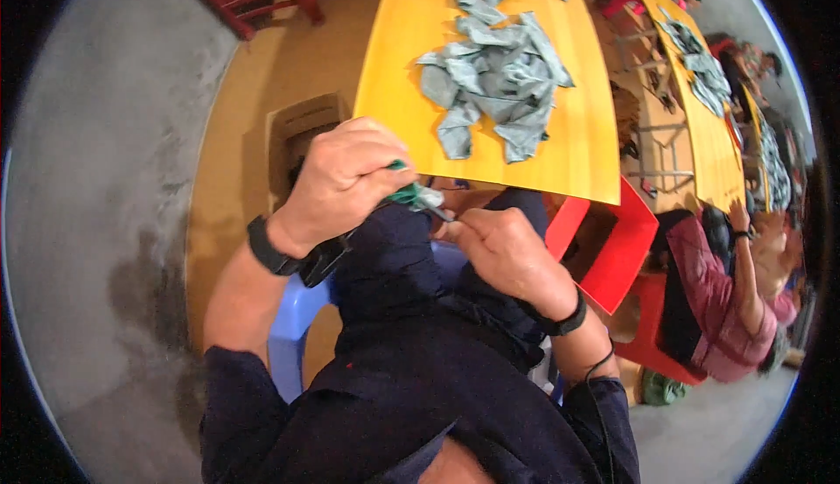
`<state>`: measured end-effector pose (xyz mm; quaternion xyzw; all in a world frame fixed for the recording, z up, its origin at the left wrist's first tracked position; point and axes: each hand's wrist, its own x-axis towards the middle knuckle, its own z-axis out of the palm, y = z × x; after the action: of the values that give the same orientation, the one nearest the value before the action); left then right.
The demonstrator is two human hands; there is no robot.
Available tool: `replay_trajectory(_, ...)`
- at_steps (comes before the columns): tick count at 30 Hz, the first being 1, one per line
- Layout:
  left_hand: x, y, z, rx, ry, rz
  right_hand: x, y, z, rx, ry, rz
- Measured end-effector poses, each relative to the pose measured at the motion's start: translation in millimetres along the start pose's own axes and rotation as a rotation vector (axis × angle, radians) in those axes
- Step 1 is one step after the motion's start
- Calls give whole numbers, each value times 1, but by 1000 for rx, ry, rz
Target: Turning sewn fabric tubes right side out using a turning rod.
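Note:
Above my lap, close to the table's near edge, my left hand is closed on a small crumpled green piece that looks like cloth. A whitish tuft sticks out of its right side. My right hand is closed, pinching a thin grey tool whose tip meets the whitish tuft. Most of that tool is hidden by my fingers, so its kind cannot be made out. Grey-green cloth pieces lie heaped on the yellow table beyond my hands.
An open cardboard box stands on the floor left of the table. I sit on a blue plastic stool. Red plastic stools are at my right, where a person in a pink shirt sits by another yellow table with cloth on it.

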<state>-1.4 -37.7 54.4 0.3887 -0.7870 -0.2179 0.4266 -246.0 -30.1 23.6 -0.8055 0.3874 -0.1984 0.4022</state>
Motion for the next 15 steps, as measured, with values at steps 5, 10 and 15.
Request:
replay_trajectory(5,-8,-4,4,-209,256,-219,-8,20,-1,26,3,-61)
replay_trajectory(10,-15,-8,7,-424,478,-492,-14,27,-19,-9,-33,16)
replay_trajectory(15,-4,-6,11,-399,529,-461,-22,49,-59,81,-229,105)
